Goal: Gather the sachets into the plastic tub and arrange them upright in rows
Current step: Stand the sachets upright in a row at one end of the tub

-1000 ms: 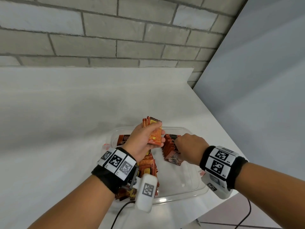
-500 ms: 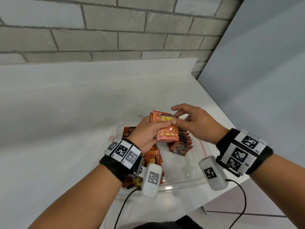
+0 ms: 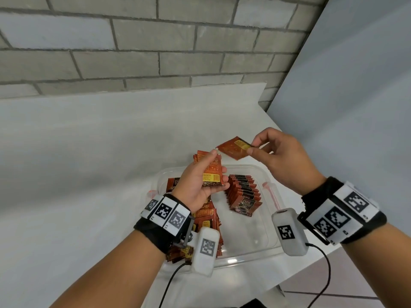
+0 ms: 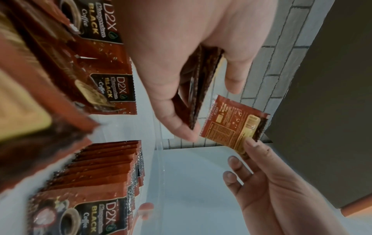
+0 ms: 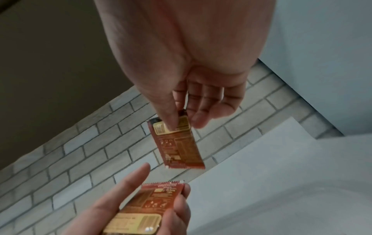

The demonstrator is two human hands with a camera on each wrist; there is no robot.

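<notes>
The tub [image 3: 268, 250] sits on a white counter [image 3: 77, 174], and all positions below are given relative to it. The left hand [image 3: 201, 185] is raised above the tub's far left part, thumb and curled fingers clamped on a stack [image 3: 211, 172] of sachets. The right hand [image 3: 282, 161] is above the tub's far right rim, thumb and forefinger pinching one corner of a single sachet [image 3: 234, 147], the other fingers loosely spread and touching nothing. The head view shows this sachet just beside the top of the stack; whether the two touch cannot be told there. The right wrist view settles it: a clear gap separates the sachet [image 5: 177, 143] from the stack [image 5: 149, 206], and the thumb lies on the sachet's yellow panel. The left wrist view shows what the others do not: the stack [image 4: 197, 89] edge-on, several sachets thick, gripped between thumb and fingers, and the printed fronts of those in the tub. Inside the tub, a row [image 3: 243, 194] of sachets stands on edge, leaning, toward the far right; the left wrist view shows the same row [image 4: 96, 171] packed face to face. A loose pile [image 3: 206, 221] of sachets lies along the tub's left side, partly hidden by the left wrist in the head view. A brick wall [image 3: 155, 41] rises beyond the counter, behind the tub.
</notes>
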